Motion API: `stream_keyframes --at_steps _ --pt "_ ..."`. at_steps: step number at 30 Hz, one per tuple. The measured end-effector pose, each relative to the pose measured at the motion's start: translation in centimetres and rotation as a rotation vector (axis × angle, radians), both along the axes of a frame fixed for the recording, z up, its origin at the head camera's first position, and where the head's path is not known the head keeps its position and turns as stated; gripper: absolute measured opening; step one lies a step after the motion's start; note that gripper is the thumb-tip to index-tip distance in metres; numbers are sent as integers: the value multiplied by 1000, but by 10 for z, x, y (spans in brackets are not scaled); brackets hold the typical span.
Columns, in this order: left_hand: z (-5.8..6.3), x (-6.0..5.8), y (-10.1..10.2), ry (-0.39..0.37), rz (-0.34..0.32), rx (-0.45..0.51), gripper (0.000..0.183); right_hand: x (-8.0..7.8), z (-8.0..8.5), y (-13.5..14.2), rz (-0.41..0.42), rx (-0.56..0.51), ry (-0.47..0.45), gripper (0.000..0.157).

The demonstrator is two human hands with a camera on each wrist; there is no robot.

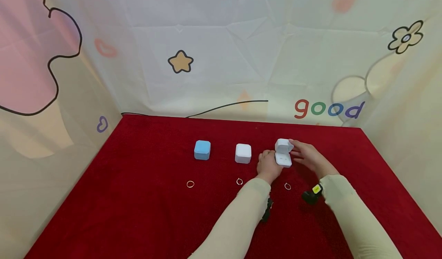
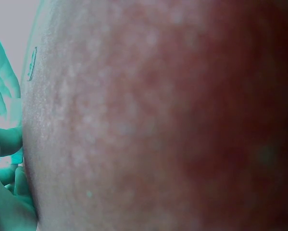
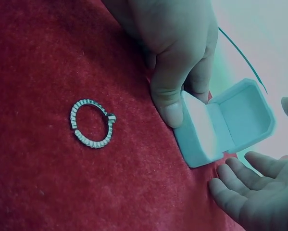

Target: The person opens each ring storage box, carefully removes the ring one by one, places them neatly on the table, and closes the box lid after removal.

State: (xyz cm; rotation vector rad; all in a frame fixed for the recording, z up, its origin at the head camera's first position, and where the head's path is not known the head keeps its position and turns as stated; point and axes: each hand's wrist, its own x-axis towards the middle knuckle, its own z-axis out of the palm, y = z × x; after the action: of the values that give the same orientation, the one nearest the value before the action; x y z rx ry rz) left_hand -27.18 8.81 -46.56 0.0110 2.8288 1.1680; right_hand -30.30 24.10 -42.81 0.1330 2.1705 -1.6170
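A white ring box (image 1: 284,160) stands with its lid raised at the right of the red cloth. My left hand (image 1: 269,166) grips the side of its base, the thumb (image 3: 173,114) pressed near the bottom edge in the right wrist view. Beside the lid is my right hand (image 1: 308,154), its fingers extended, fingertips right at the lid's edge in the head view. In front of the box lies a silver ring (image 3: 93,144) with a ridged, split band and a small raised setting. Blurred cloth fills most of the left wrist view, with the hands at its left edge.
A closed blue ring box (image 1: 202,150) and a closed white one (image 1: 243,154) stand in a row to the left. Two more rings lie in front of them, one gold (image 1: 188,186) and one silver (image 1: 237,182). Behind the red cloth (image 1: 103,205) hangs a printed curtain (image 1: 221,71).
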Motion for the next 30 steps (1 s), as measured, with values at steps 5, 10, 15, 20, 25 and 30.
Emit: stream_keyframes --at_steps 5,10,15,20,25,30 --pt "-2 -1 1 5 5 -5 45 -2 -1 -3 -12 6 -12 75" --pt "-5 -2 2 -6 4 -6 46 -3 -3 -4 -13 25 -10 74" --pt "-4 -3 1 -7 2 -5 45 -4 -3 -4 -3 48 3 71" --pt "-4 -2 0 4 2 4 43 -4 -4 -3 18 62 9 71" --pt "-5 -2 0 46 11 11 37 -6 -6 -1 74 64 9 71" --pt "-6 -3 1 54 16 23 33 -5 -5 0 120 59 10 71"
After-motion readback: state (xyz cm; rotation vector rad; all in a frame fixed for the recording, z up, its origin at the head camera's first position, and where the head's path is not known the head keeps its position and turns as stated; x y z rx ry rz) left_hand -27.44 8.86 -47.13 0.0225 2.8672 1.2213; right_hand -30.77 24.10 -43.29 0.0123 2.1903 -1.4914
